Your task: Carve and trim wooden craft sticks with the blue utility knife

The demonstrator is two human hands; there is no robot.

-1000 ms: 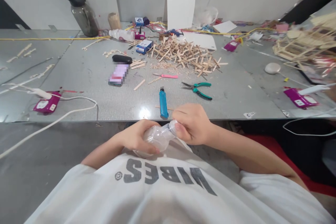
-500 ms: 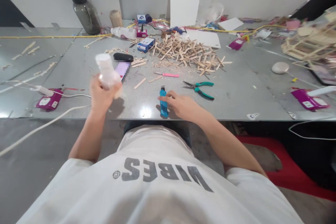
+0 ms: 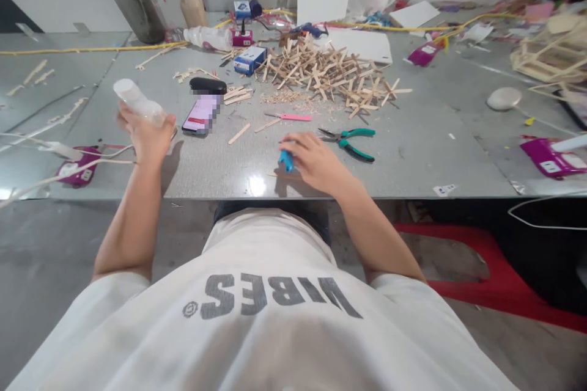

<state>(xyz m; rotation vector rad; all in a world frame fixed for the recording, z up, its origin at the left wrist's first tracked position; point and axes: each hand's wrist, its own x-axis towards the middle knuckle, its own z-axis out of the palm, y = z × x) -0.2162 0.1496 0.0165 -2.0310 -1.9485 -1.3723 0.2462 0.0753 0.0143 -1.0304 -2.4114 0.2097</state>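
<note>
White short-sleeved shirt (image 3: 266, 336), dark lettering (image 3: 288, 291)

Two clear plastic bottles (image 3: 145, 107) were counted: one at left, one upper left of centre. One dark translucent jug (image 3: 135, 5) with a black lid stood upper left. Magenta plastic power sockets (image 3: 424, 53) totalled four; blue-and-white boxes (image 3: 250, 60), upper centre, two. Teal-handled pliers (image 3: 352, 144), pink-handled blade (image 3: 295, 117) and blue plastic cutter (image 3: 286, 161), mid-frame, numbered one each. Heaped flat wooden sticks (image 3: 321, 70) overlapped too much to count.

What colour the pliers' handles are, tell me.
The pliers' handles are teal and black, best seen in the head view.
</note>
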